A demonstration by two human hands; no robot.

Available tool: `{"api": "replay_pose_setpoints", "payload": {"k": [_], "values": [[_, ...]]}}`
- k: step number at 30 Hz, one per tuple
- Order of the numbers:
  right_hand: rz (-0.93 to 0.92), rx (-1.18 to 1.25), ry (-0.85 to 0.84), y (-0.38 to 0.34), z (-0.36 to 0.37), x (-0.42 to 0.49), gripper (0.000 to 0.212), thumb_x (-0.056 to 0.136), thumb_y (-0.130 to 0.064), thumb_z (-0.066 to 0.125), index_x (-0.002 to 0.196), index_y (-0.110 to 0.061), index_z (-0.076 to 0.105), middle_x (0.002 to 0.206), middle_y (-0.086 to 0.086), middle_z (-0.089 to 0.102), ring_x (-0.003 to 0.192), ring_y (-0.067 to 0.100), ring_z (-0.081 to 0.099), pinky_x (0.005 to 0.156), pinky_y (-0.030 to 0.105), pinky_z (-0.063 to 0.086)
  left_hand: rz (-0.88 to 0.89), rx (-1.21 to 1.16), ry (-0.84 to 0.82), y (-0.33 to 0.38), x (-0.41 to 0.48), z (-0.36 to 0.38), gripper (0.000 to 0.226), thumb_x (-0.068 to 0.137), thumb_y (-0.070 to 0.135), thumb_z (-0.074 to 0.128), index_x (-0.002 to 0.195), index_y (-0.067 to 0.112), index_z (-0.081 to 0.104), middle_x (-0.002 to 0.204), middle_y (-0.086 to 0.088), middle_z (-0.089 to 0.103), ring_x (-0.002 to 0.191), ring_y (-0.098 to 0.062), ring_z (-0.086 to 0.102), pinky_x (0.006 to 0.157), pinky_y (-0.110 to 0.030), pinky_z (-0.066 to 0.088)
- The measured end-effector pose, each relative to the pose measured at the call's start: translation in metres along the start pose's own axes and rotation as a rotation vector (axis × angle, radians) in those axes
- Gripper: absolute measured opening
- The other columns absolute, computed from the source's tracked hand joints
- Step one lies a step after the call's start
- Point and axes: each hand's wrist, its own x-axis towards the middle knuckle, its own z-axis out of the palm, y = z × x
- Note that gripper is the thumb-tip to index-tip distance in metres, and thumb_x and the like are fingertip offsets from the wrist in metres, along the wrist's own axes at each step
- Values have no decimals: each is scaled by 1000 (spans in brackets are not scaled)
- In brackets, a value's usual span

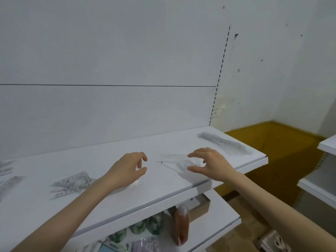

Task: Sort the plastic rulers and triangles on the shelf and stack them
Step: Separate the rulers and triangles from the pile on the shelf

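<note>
— Both forearms come in from the bottom edge, bare. What are the hands doing?

— The left hand [127, 168] hangs low over the white shelf [163, 190] with its fingers loosely curled, thumb and forefinger apart, holding nothing. The right hand [209, 164] is clawed, with a wide gap between thumb and fingertips.

— Is the right one gripping anything?

— I cannot tell. A clear triangle [172, 161] lies flat on the shelf between the two hands. Its right end runs in under the right hand's fingers, but the plastic is see-through and blurred, so contact is not plain.

— Where are the other pieces?

— A grey stack of rulers [224, 143] lies at the far right corner of the shelf, angled, well apart from the hands. A loose pile of printed triangles [72, 180] sits just left of the left forearm. More pieces [7, 171] lie at the left edge of the view, partly cut off.

— And below?

— A lower shelf [218, 222] carries a bottle of reddish liquid [181, 226] standing upright. Green cans [154, 224] stand beside it and a cardboard box [201, 206] sits behind.
</note>
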Motion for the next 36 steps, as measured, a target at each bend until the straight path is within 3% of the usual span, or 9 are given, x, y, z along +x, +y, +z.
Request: {"api": "replay_pose_setpoints", "payload": {"k": [5, 9, 16, 20, 24, 27, 32, 36], "values": [[-27, 18, -120, 29, 17, 31, 43, 88, -57, 54, 124, -33, 59, 131, -11, 57, 120, 12, 48, 98, 30, 41, -98, 34, 22, 12, 6, 20, 15, 89, 28, 57, 103, 31, 55, 88, 13, 56, 71, -4, 51, 73, -28, 48], [-96, 28, -179, 21, 31, 58, 40, 93, -47, 52, 127, -28, 57, 133, -7, 55, 121, 17, 46, 96, 32, 40, -166, 32, 85, 13, 4, 20, 15, 87, 24, 59, 97, 34, 54, 86, 14, 58, 74, -7, 55, 75, -34, 50], [-190, 24, -274, 30, 43, 77, 29, 94, -22, 46, 118, -11, 58, 109, 8, 65, 105, 26, 55, 89, 27, 36, -234, 77, 104, 11, 5, 15, 14, 88, 25, 58, 98, 33, 55, 86, 14, 57, 73, -8, 54, 75, -34, 50], [-184, 92, -281, 34, 38, 76, 37, 94, -19, 48, 129, -5, 49, 124, 10, 58, 115, 27, 51, 93, 28, 34, -241, 106, 105, 12, 6, 13, 13, 88, 25, 58, 99, 31, 55, 87, 13, 56, 73, -7, 52, 76, -34, 50], [-220, 188, -213, 20, 35, 88, 46, 95, -19, 51, 139, -11, 39, 137, 6, 49, 129, 24, 41, 98, 22, 27, -288, 133, 133, 10, -9, 4, 15, 88, 27, 56, 102, 30, 56, 88, 15, 55, 74, -4, 50, 76, -32, 49], [-319, 263, -146, -17, 43, 103, 44, 94, -18, 53, 137, -14, 42, 138, -2, 48, 131, 17, 38, 97, 17, 25, -362, 170, 140, 1, -38, -13, 15, 89, 28, 54, 103, 30, 55, 90, 15, 54, 76, -3, 47, 76, -30, 47], [-555, 339, -196, -116, 78, 120, 37, 94, -17, 52, 131, -18, 52, 134, -6, 53, 129, 13, 40, 97, 15, 25, -542, 233, 218, -20, -110, -56, 21, 91, 25, 52, 111, 23, 58, 96, 11, 54, 84, -8, 49, 74, -24, 42], [-706, 386, -259, -198, 102, 127, 35, 92, -17, 53, 127, -19, 57, 132, -4, 56, 128, 15, 43, 103, 24, 32, -684, 303, 259, -38, -181, -90, 18, 91, 26, 53, 108, 26, 57, 95, 11, 53, 89, -10, 49, 76, -24, 42]]}}
